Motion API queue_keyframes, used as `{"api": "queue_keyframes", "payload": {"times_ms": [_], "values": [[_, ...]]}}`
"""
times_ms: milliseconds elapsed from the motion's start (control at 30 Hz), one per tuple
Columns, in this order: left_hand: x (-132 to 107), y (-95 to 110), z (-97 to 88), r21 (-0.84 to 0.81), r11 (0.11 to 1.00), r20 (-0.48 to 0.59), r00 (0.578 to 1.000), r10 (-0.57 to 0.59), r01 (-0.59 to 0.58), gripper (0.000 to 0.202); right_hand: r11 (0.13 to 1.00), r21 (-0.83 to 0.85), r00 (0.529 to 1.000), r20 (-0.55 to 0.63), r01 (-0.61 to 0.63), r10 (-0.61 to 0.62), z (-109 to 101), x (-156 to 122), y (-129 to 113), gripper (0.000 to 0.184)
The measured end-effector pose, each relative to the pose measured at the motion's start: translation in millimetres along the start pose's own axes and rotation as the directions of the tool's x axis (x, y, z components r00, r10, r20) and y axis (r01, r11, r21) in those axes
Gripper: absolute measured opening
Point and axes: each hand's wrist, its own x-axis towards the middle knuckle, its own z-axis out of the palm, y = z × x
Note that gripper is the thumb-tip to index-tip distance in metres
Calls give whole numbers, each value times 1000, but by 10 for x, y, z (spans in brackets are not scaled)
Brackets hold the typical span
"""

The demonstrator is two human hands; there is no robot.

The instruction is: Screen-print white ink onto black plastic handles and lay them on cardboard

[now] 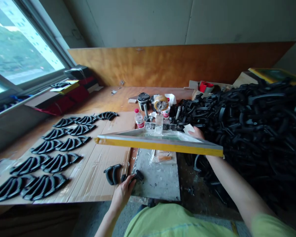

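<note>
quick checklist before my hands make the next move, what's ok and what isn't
1. Left hand grip on a black part: ok, fingers are closed on it.
2. Frame raised above the metal plate: ok, the near edge stands over it.
3. Plate free of loose items: not ok, a plastic packet lies toward its far end.
4. Right hand hold on the white piece: cannot tell, the frame partly hides it.
5. Cardboard flat under the rows of parts: ok.
</note>
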Motion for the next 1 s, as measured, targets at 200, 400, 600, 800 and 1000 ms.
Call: {"api": "queue_keyframes", "payload": {"times_ms": [200,400,600,800,1000], "values": [[25,-116,10,-15,1000,-4,1000,-4,4,35,978,66,969,142,196,-204,275,634,-288,66],[99,307,-91,14,1000,76,997,-29,28,36,879,-293,916,-24,377,-401,-335,150,138,40],[396,1494,280,-184,982,352,929,110,-46,46,837,-547,883,-379,26,-276,-1334,28,458,26],[589,2114,615,-376,914,309,910,277,-151,49,937,-306,868,-497,-170,-5,-1413,344,206,37],[395,1499,252,-513,858,258,950,176,-20,48,966,-233,853,-477,109,-211,-1073,-109,316,33]]}}
